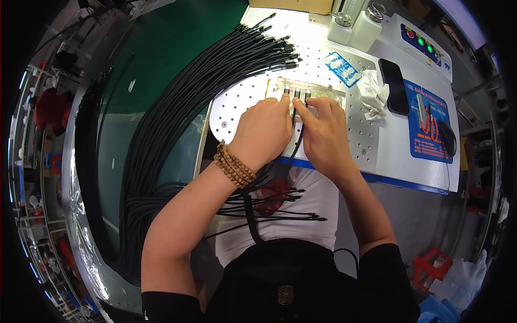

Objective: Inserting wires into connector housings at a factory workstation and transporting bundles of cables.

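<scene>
Both hands meet at a clear fixture block (335, 97) lying on a perforated metal plate (229, 110). Three black cables (298, 141) lie side by side in the block, their silvery plug ends pointing away from me. My left hand (262, 129), with a beaded bracelet at its wrist, is closed, its fingertips pressing on the leftmost cable just below its plug. My right hand (327, 134) is closed at the other two cables, index fingertip near the middle plug. The hands partly hide the cables and the block's lower part.
A thick bundle of black cables (177, 102) curves along the left over a green surface (177, 32). More cable ends (301, 218) hang over my lap. Crumpled tissue (372, 94), a phone (394, 86), two dispenser bottles (366, 29) and a button box (425, 43) stand rightward.
</scene>
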